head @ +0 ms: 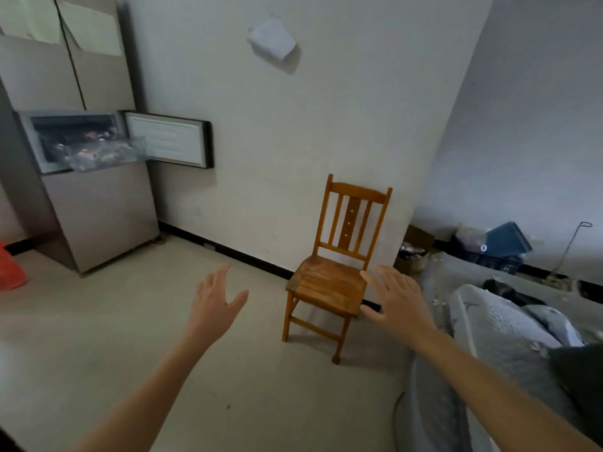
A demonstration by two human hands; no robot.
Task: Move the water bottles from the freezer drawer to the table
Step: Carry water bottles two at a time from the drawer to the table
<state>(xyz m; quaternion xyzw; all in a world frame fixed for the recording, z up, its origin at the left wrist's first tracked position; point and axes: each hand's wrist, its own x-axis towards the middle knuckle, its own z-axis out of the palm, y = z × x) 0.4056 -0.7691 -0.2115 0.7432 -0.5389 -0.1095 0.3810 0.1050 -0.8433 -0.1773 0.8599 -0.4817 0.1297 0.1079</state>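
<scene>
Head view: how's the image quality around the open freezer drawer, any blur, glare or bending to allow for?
Head view: soft overall; contents of the clear plastic freezer drawer in the grey fridge are too blurred to identify; wide-angle bending tilts the fridge and the white wall; light is dim and even, no glare.
</scene>
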